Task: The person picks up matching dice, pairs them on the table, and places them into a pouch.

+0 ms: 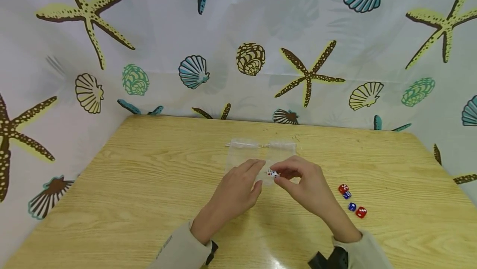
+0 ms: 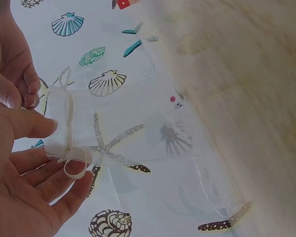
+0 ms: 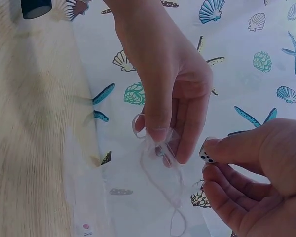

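Dice [image 1: 275, 174] in right hand [image 1: 304, 182], bag [image 1: 243, 152] in left hand [image 1: 237, 187]

Head view from above, forward and down over the tabletop [image 1: 156, 169]; wrist views close-up, sheer bags [image 2: 126, 103] in both.

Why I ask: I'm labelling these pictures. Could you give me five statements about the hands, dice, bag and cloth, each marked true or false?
1. The right hand pinches a white die. True.
2. The loose coloured dice are all red. False: two red dice and two blue dice lie on the table.
3. The left hand touches a see-through bag. True.
4. Those dice lie left of both hands. False: they lie to the right.
5. The cloth shows shells and starfish. True.
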The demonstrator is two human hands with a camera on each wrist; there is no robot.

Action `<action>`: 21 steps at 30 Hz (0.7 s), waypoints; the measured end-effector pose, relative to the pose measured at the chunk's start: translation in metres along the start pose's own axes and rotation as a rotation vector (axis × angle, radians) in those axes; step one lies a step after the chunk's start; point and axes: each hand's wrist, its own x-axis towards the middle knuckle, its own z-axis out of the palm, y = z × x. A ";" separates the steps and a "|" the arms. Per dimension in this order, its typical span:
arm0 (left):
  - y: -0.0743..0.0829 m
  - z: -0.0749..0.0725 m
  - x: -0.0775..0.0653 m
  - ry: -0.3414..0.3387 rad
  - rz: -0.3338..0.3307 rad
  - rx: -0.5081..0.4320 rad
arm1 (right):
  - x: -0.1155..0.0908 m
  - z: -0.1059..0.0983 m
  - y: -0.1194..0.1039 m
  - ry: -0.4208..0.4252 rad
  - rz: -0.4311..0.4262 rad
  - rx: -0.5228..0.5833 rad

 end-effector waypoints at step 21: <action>0.003 0.000 0.001 -0.003 0.004 0.022 | -0.003 0.012 0.003 0.109 0.028 -0.159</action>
